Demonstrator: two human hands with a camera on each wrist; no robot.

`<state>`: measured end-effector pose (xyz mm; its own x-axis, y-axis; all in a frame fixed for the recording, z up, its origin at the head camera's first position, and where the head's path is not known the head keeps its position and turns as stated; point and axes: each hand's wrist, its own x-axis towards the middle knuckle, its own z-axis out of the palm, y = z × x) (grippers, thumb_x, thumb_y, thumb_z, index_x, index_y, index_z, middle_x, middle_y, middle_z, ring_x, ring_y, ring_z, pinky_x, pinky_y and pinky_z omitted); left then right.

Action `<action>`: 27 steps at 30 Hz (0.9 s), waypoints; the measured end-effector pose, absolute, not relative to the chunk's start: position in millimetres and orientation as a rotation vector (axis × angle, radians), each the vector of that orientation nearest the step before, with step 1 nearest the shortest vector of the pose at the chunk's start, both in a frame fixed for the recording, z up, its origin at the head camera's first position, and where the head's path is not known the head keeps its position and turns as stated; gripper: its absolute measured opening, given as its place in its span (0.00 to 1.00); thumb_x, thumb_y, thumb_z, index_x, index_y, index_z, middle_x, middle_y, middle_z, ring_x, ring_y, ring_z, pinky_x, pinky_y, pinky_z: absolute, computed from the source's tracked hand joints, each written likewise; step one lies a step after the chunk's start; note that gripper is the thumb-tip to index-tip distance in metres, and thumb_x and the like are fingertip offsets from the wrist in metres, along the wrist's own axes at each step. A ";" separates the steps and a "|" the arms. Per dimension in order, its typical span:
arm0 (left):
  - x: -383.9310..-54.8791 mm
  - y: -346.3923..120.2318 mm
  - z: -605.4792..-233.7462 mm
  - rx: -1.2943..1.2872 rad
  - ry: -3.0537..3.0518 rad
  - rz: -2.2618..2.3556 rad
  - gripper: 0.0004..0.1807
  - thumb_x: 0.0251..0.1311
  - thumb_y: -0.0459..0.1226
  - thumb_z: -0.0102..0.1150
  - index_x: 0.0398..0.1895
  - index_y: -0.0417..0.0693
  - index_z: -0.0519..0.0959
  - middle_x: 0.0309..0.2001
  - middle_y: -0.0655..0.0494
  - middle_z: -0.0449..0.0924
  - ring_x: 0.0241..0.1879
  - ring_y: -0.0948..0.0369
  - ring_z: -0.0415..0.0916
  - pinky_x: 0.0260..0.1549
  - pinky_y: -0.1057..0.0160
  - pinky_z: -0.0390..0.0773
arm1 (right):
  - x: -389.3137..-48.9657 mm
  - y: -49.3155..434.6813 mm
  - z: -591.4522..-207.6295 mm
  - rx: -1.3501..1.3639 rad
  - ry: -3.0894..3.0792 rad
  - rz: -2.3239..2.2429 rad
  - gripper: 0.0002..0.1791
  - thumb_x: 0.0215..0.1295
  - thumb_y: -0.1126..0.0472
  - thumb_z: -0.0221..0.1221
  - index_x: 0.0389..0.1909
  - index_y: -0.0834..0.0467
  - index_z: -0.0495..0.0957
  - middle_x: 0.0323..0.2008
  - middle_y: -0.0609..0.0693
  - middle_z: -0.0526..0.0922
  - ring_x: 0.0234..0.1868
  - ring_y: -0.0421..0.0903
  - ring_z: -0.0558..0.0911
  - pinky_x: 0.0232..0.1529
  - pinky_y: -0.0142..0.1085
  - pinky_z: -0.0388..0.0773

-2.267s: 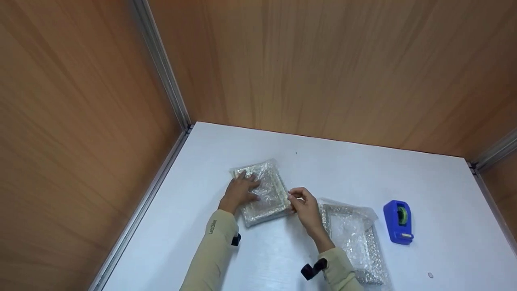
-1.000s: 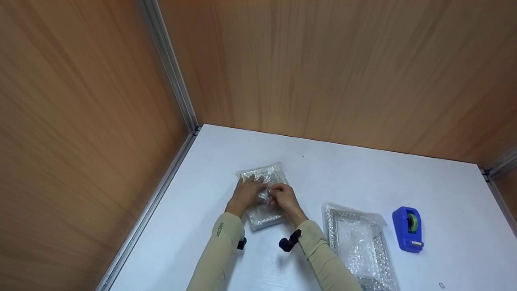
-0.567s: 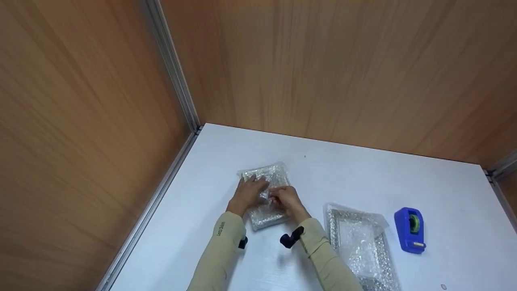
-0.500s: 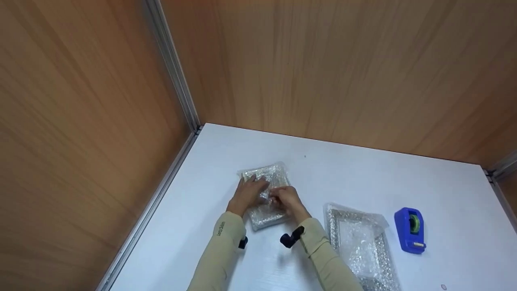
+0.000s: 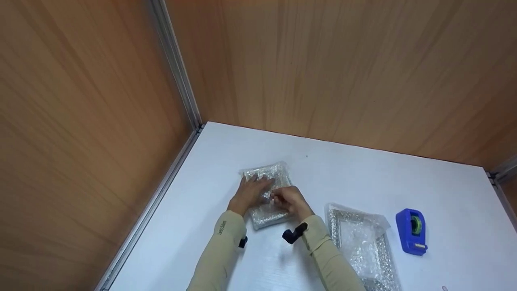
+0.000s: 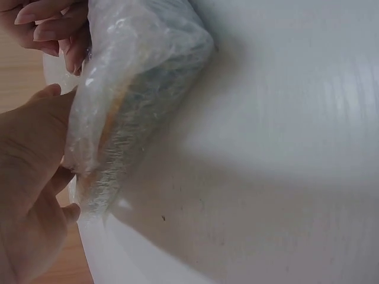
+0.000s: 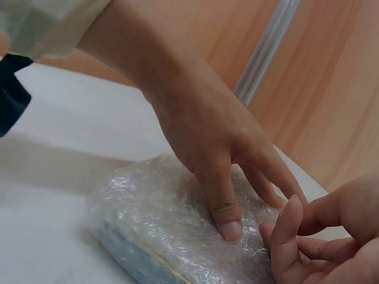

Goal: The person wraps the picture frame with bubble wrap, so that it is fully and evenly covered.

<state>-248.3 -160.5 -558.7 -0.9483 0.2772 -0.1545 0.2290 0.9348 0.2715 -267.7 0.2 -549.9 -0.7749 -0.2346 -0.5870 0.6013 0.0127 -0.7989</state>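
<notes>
A flat, frame-like package in clear bubble wrap [image 5: 268,218] lies on the white table, left of centre in the head view. Across its left part rests my left hand [image 5: 247,195], fingers spread and thumb pressing the wrap, as the right wrist view shows. My right hand [image 5: 291,199] is over the package's right half, thumb and fingers curled together and pinching at the bubble wrap beside the left fingertips. Exactly what lies between those fingertips is hidden. In the left wrist view, a lighter edge shows through the package's side [image 6: 127,127].
A second bubble-wrapped frame [image 5: 383,258] lies to the right, close to my right forearm. Beyond it stands a blue tape dispenser [image 5: 411,232] with a green roll. Wooden panels [image 5: 343,72] rise behind and at the left of the white table [image 5: 250,141].
My right hand has moved from the package's right edge leftward onto its middle, then slightly back right. The left hand has stayed on the package, shifting only a little.
</notes>
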 end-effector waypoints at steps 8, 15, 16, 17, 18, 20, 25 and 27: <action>-243.7 -164.0 -558.7 0.530 2.961 0.076 0.35 0.62 0.50 0.51 0.70 0.77 0.48 0.70 0.54 0.53 0.68 0.46 0.49 0.62 0.37 0.49 | -267.5 1.9 -549.2 0.381 1.676 -1.838 0.10 0.58 0.71 0.54 0.38 0.72 0.77 0.19 0.51 0.77 0.16 0.38 0.73 0.17 0.25 0.71; -242.0 -163.2 -557.1 0.503 2.934 0.082 0.30 0.62 0.49 0.50 0.67 0.80 0.54 0.71 0.53 0.51 0.69 0.46 0.45 0.63 0.37 0.46 | -266.9 3.4 -549.3 0.376 1.667 -1.838 0.12 0.57 0.72 0.53 0.41 0.73 0.77 0.20 0.51 0.79 0.17 0.38 0.73 0.17 0.25 0.71; -242.7 -162.7 -556.4 0.498 2.932 0.087 0.30 0.62 0.48 0.50 0.66 0.80 0.55 0.70 0.53 0.52 0.69 0.46 0.45 0.63 0.37 0.47 | -266.9 2.5 -549.6 0.372 1.668 -1.845 0.12 0.56 0.72 0.53 0.40 0.73 0.77 0.20 0.52 0.79 0.16 0.38 0.73 0.17 0.25 0.71; -243.4 -162.1 -555.6 0.494 2.928 0.092 0.30 0.63 0.46 0.50 0.66 0.80 0.56 0.70 0.52 0.52 0.69 0.45 0.45 0.62 0.37 0.47 | -267.1 1.3 -550.0 0.369 1.672 -1.850 0.12 0.57 0.72 0.53 0.40 0.74 0.77 0.20 0.51 0.79 0.16 0.38 0.73 0.17 0.25 0.70; -244.0 -161.4 -554.7 0.491 2.927 0.094 0.30 0.63 0.45 0.51 0.66 0.80 0.57 0.70 0.52 0.52 0.69 0.45 0.46 0.62 0.37 0.48 | -266.9 -0.1 -550.3 0.365 1.687 -1.850 0.11 0.57 0.72 0.53 0.39 0.74 0.77 0.19 0.51 0.78 0.15 0.38 0.72 0.16 0.25 0.70; -245.1 -159.8 -553.5 0.481 2.924 0.105 0.30 0.63 0.41 0.51 0.65 0.79 0.58 0.70 0.51 0.53 0.69 0.44 0.46 0.62 0.36 0.49 | -266.4 -2.9 -551.3 0.360 1.744 -1.836 0.10 0.56 0.72 0.53 0.37 0.74 0.78 0.17 0.50 0.78 0.14 0.37 0.71 0.15 0.26 0.69; -246.0 -157.1 -554.4 0.450 2.930 0.146 0.30 0.63 0.38 0.51 0.64 0.78 0.61 0.70 0.52 0.54 0.68 0.45 0.48 0.61 0.35 0.49 | -264.1 -9.7 -553.2 0.363 1.952 -1.760 0.08 0.54 0.73 0.52 0.30 0.72 0.79 0.16 0.51 0.78 0.14 0.39 0.71 0.15 0.28 0.69; -246.5 -156.0 -554.4 0.439 2.933 0.155 0.29 0.63 0.37 0.51 0.64 0.78 0.62 0.69 0.52 0.54 0.68 0.45 0.48 0.61 0.35 0.49 | -263.6 -11.5 -552.7 0.370 2.010 -1.735 0.08 0.52 0.73 0.52 0.29 0.72 0.80 0.16 0.52 0.78 0.14 0.40 0.72 0.16 0.29 0.69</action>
<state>-246.5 -156.0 -554.4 -0.9418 0.2990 -0.1535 0.2812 0.9511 0.1276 -263.6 -11.5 -552.7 -0.8595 -0.0918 -0.5028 0.4839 0.1700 -0.8584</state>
